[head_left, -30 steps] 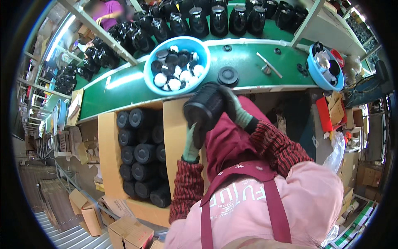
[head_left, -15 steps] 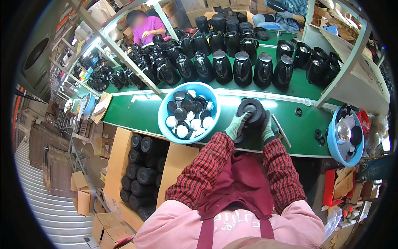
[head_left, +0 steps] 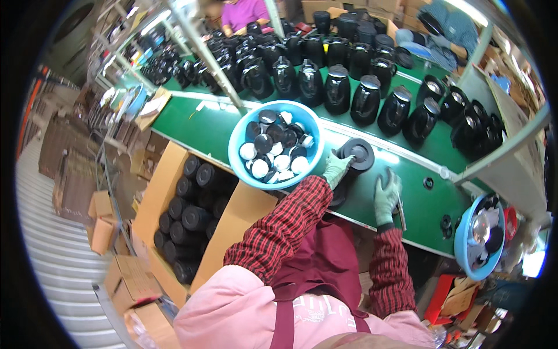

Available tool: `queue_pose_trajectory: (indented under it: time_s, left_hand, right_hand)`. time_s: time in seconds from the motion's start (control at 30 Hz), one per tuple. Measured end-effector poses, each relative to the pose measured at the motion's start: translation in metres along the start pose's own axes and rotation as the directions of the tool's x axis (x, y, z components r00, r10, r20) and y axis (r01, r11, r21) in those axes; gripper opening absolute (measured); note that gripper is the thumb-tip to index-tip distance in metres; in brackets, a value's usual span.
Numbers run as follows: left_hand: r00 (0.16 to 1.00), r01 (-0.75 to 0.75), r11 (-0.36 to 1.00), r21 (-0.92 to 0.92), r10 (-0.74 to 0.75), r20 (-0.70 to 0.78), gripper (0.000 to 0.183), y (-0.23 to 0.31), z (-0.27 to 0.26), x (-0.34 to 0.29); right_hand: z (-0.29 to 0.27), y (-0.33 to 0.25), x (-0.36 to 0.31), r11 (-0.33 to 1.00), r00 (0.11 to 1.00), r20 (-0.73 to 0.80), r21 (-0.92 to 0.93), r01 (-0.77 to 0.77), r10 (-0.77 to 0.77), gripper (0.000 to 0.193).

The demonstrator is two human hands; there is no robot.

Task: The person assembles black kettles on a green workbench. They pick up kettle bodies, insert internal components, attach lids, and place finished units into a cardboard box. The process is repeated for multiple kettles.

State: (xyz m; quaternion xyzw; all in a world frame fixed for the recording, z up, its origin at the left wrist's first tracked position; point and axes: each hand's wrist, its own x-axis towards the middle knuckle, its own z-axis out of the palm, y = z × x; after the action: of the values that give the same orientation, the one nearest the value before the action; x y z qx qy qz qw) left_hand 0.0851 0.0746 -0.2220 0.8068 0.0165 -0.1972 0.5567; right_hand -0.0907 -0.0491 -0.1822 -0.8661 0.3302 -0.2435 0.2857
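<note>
Gloved in pale green, my left hand [head_left: 337, 167] grips the near left side of a black jug [head_left: 356, 156]. The jug's round, ringed end faces up, and most of its body is hidden below. A dark part [head_left: 338, 199] lies under my left wrist; I cannot tell whether it belongs to the jug. My right hand [head_left: 387, 195], in a matching glove, is apart from the jug on its right, fingers stretched and a little blurred. Beside that hand lies a narrow flat bar [head_left: 401, 214], partly covered by it.
A blue basin [head_left: 234, 145] of black and white round lids stands left. Several black jugs [head_left: 365, 100] line the far side. A carton [head_left: 229, 232] holds black cylinders. Another blue basin [head_left: 460, 244] of parts is right, near a black ring [head_left: 428, 183].
My right hand has left the jug and moved right, beside the bar. My left hand stays on the jug. The whole view has tilted and shifted.
</note>
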Motion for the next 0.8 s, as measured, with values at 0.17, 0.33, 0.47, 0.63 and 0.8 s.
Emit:
queue_pose_trajectory:
  time_s: [0.17, 0.33, 0.47, 0.63, 0.8]
  left_hand:
    - [0.992, -0.077, 0.995, -0.064, 0.069, -0.108, 0.109, 0.022, 0.031, -0.009]
    - [0.911, -0.404, 0.914, 0.041, 0.406, -0.072, 0.092, 0.041, -0.023, -0.091]
    - [0.7, -0.712, 0.702, 0.007, 0.711, -0.071, 0.07, 0.013, -0.151, -0.181]
    - [0.616, -0.536, 0.76, 0.367, 0.65, -0.445, 0.044, -0.108, -0.328, -0.239]
    - [0.414, 0.323, 0.855, 0.405, 0.257, -0.873, 0.056, -0.262, -0.516, -0.317]
  right_hand:
    - [-0.05, 0.074, -0.023, 0.824, 0.974, 0.146, -0.563, -0.062, 0.173, 0.09]
    - [-0.061, 0.101, -0.004, 0.802, 0.961, -0.006, -0.55, -0.233, 0.276, 0.092]
    - [-0.08, 0.069, 0.008, 0.573, 0.942, 0.049, -0.804, -0.16, 0.332, 0.086]
    - [-0.077, 0.03, -0.044, 0.896, 0.926, -0.014, -0.258, 0.361, -0.377, 0.06]
    - [0.011, -0.129, -0.126, 0.772, 0.74, 0.254, 0.359, 0.525, -0.622, 0.041]
